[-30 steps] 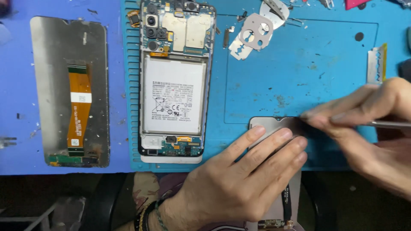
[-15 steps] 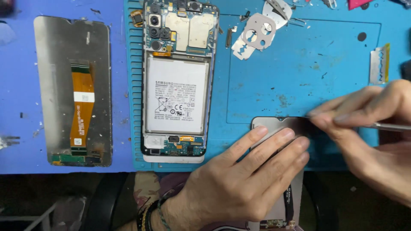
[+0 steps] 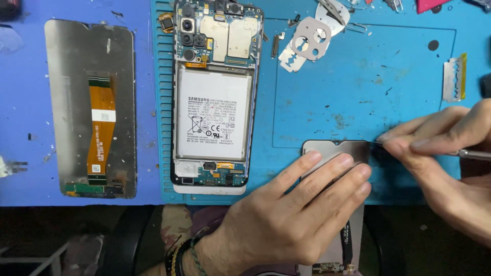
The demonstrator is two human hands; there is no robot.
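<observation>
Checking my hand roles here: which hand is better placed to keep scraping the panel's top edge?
Right. The right hand holds the thin metal tool at the display panel edge; the left hand lies flat, pinning it.

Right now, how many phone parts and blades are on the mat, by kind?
Display panels: 2 (spare, one under left hand)
Opened phone body with battery: 1
Razor blades: 2
Metal camera plate: 1
Total: 6

The left hand (image 3: 302, 214) lies flat over the grey screen panel (image 3: 335, 149), so most of that panel is covered. The right hand (image 3: 445, 153) runs off the picture's right edge, and its thin metal tool (image 3: 473, 153) shows only a sliver, tip too small to read.
</observation>
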